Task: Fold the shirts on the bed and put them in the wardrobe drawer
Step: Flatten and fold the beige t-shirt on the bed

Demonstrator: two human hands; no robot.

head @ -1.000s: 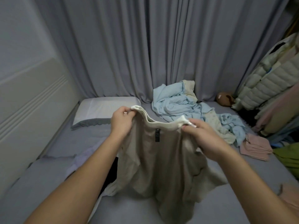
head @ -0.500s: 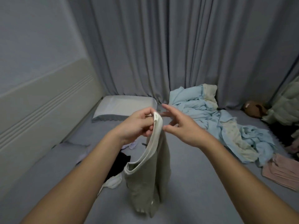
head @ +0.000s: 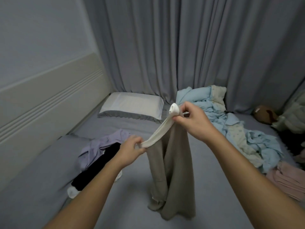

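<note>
Both hands, left hand (head: 132, 150) and right hand (head: 192, 120), pinch the beige cotton shirt's (head: 173, 162) cream collar taut (hem trailing on the grey bed (head: 132, 204)), likely aligning halves for folding.

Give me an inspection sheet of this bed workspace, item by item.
Surface: grey bed sheet, bare in the middle.
Job's things: beige shirt held up by its cream collar band, hem touching the bed; lilac garment and black garment lying crumpled at left.
Clutter: light blue bedding heap at right; pink folded cloth at the right edge; brown object, too dim to identify.
Grippers: left hand and right hand each grip the collar band.
Cables: nothing seen.
Surroundings: pillow, grey curtain, padded wall panel.
</note>
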